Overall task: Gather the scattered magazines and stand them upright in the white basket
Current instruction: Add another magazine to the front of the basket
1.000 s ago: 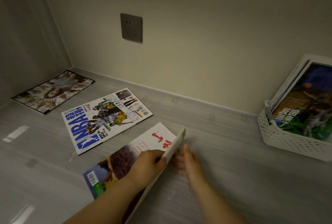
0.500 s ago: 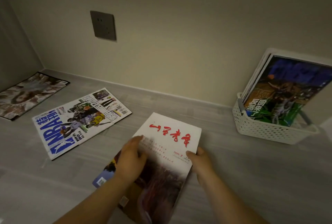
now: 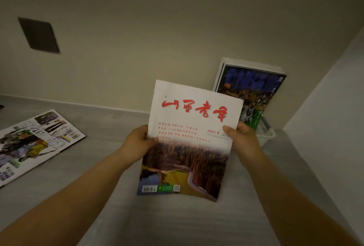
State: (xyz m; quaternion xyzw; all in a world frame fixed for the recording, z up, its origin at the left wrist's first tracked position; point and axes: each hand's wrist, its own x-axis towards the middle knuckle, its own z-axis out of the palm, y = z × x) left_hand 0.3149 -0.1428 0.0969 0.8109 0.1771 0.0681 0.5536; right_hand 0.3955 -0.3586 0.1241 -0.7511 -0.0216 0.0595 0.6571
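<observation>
Now lifted off the grey surface, glossy rectangular magazine (image 3: 189, 139), both hands (image 3: 137, 143) pinching its edges.

This looks like a home room, at a built-in nook. A grey wood-grain surface (image 3: 177, 222) meets plain cream walls (image 3: 157, 29), with a dark wall socket (image 3: 39, 35) at 10 o'clock. Leisure magazines lie about: a sports magazine (image 3: 33, 143) at 9 o'clock, a magazine stack (image 3: 254, 92) at 1 o'clock.
</observation>
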